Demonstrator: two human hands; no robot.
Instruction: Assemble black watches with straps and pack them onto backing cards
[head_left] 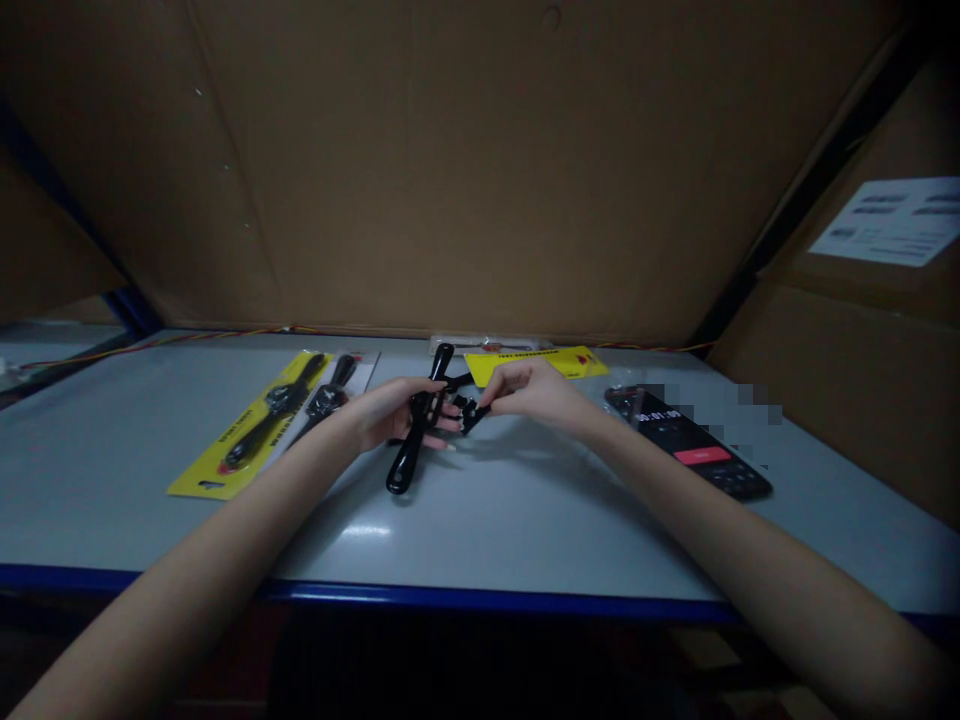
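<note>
My left hand [390, 405] is closed around the middle of a black two-handled spokeshave [409, 458], which tilts so that one handle points up and away and the other down toward the table's front. My right hand [529, 392] pinches a small black part [471, 416] just right of the tool's body, close to my left fingertips; its exact kind is too small to tell. Behind the hands lies a yellow package card [540, 366]. Two more packed spokeshaves, one on a yellow card [217, 470] and one on a pale card [330, 390], lie left of my left hand.
A phone [690, 440] showing a running timer lies on the grey tabletop [487, 540] beside my right forearm. Clear packaging [480, 345] sits at the back. Cardboard walls [450, 180] enclose the back and right; a blue edge [487, 597] runs along the front.
</note>
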